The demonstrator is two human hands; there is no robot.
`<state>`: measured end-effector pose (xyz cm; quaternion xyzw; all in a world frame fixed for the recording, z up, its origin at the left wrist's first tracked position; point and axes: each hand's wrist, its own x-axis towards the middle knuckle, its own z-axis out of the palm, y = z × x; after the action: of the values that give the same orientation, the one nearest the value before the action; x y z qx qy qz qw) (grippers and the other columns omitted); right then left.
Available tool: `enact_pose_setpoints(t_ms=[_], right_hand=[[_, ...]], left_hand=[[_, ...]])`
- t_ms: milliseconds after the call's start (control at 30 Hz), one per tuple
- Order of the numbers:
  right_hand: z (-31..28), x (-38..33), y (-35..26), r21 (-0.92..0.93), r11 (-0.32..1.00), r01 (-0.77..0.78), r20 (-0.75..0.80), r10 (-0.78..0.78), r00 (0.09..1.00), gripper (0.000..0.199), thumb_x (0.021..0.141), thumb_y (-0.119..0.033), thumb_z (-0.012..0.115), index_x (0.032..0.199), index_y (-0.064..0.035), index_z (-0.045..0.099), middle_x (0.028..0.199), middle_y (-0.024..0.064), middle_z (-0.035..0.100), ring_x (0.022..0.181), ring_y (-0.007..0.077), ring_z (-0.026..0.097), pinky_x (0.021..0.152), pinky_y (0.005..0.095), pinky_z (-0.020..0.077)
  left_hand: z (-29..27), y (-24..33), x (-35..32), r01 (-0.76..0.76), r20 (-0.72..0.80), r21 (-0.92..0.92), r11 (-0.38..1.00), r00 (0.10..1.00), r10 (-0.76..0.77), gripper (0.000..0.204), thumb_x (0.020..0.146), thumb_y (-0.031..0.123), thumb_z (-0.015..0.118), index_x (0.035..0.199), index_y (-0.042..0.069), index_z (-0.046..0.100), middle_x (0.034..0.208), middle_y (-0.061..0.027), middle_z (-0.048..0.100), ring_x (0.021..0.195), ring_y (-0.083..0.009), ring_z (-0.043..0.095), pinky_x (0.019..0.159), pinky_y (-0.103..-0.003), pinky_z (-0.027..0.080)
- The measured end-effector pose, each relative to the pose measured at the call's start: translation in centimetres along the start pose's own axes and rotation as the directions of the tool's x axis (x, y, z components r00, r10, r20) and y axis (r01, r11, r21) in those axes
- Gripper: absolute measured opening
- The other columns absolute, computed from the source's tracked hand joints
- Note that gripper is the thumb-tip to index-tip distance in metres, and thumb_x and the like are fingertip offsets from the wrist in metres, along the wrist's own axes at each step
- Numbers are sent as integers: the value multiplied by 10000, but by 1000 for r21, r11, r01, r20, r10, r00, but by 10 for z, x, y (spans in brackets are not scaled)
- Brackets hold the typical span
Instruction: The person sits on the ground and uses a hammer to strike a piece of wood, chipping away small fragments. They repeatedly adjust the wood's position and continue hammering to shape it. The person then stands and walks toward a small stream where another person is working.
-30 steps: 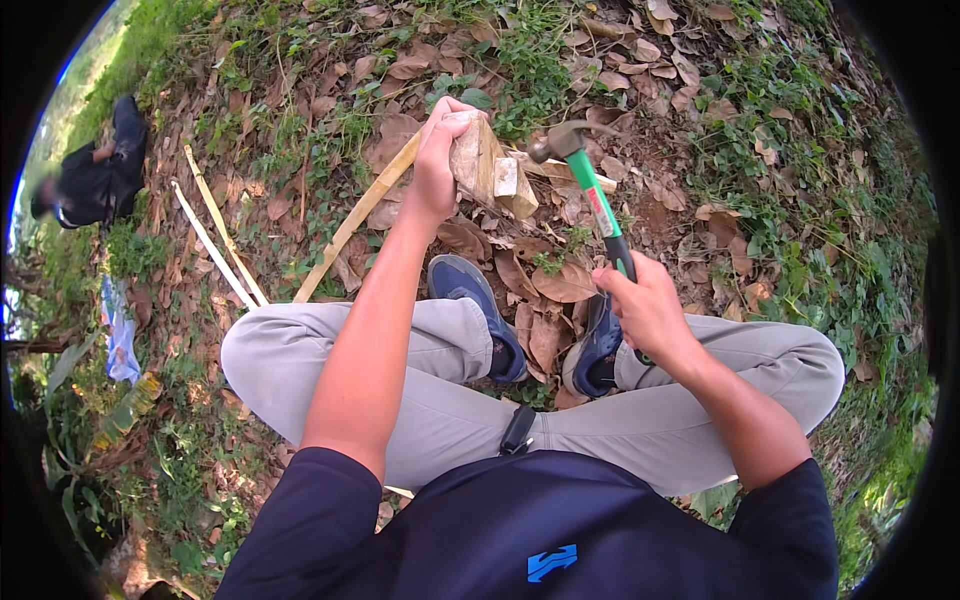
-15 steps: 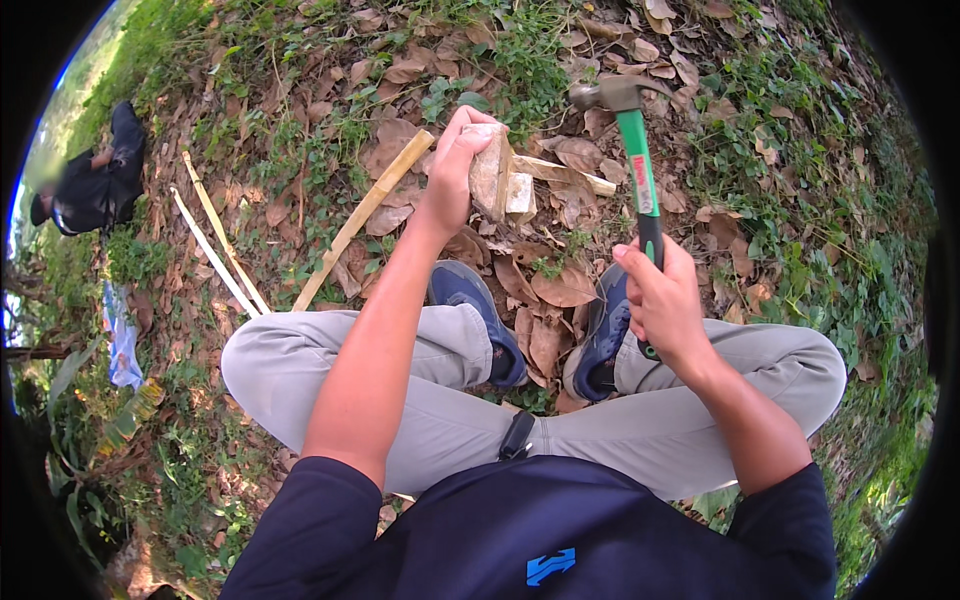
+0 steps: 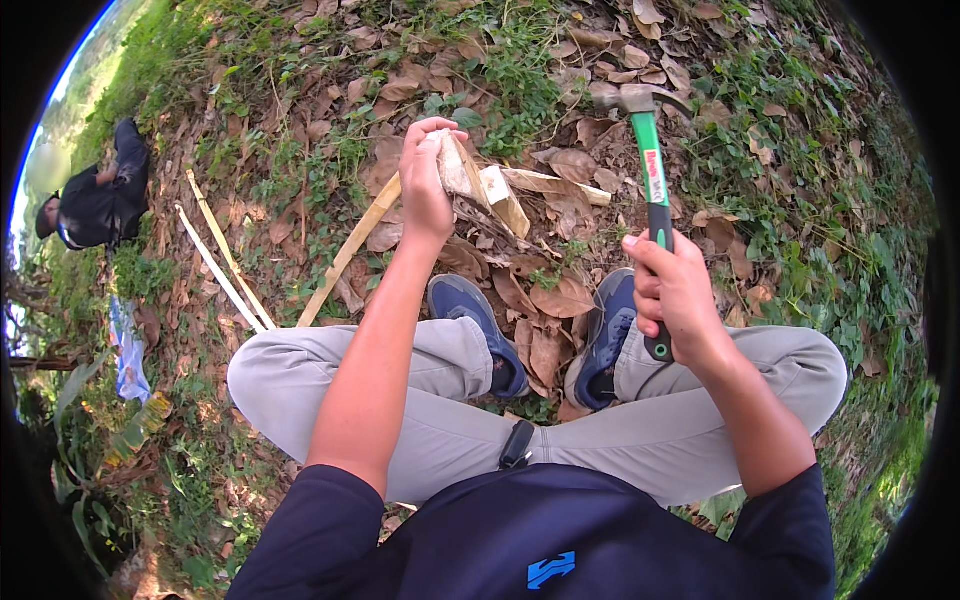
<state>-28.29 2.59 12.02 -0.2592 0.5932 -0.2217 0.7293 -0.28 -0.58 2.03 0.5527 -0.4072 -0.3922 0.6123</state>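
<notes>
My left hand point(image 3: 428, 180) is closed round the side of a rough pale wood block point(image 3: 462, 170) in front of my feet; most of its fingers are hidden behind the wood. A smaller cut piece of wood point(image 3: 496, 186) shows just right of that block. In my right hand point(image 3: 675, 290) is a claw hammer point(image 3: 652, 160) with a green and black handle, gripped low near its end. The hammer's steel head points away from me, apart from the wood. A long wooden strip point(image 3: 352, 248) slants from beside my left hand toward my left knee.
Another pale stick point(image 3: 560, 184) lies behind the block. Two thin strips point(image 3: 222, 262) rest on the leafy ground at left. Farther left a person in dark clothes point(image 3: 105, 200) sits near a blue cloth or bag point(image 3: 127, 350). My shoes point(image 3: 470, 315) stand close to the wood.
My left hand has shifted a little left, and the wood block in it has tilted. My right hand has moved slightly right with the hammer, its handle end now showing below the fist.
</notes>
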Motion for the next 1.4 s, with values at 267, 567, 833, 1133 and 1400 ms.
enact_pose_setpoints(t_ms=[267,567,833,1133,1400], right_hand=[[-2,17,11,72,973,220,-108,-212,971,203,1002,-232,609,935,-119,453,571,-63,346,378,48,313,332,246,294],[7,56,77,-477,763,437,207,-386,899,206,992,-195,645,858,-73,546,642,-59,439,544,32,372,485,225,298],[12,43,66,-369,860,352,77,-350,934,232,964,-210,649,856,-46,526,666,-24,480,599,91,428,546,290,370],[19,25,56,32,943,332,63,-333,941,160,980,-164,626,892,-64,536,604,-57,441,466,42,365,419,258,290],[25,23,44,-578,618,534,115,-585,802,265,972,-231,635,849,-17,540,561,70,475,510,167,412,507,354,347]], left_hand=[[0,-1,-1,36,-157,29,999,987,-31,247,1030,207,364,1052,19,521,882,-123,676,767,-162,610,745,-305,481],[-11,-11,7,136,-310,-140,981,935,-174,259,1044,250,386,1083,19,496,895,-148,659,758,-196,621,742,-336,503],[-11,-11,8,141,-262,-106,984,951,-164,307,1038,298,386,1051,42,555,932,-137,701,812,-183,616,811,-328,475],[-12,-9,4,112,-228,-46,993,966,-120,273,1034,279,378,1057,52,527,934,-134,700,812,-173,618,795,-326,483],[-22,-14,10,186,-280,-134,973,935,-217,276,1041,295,358,1039,72,521,911,-132,703,792,-171,615,790,-328,485]])
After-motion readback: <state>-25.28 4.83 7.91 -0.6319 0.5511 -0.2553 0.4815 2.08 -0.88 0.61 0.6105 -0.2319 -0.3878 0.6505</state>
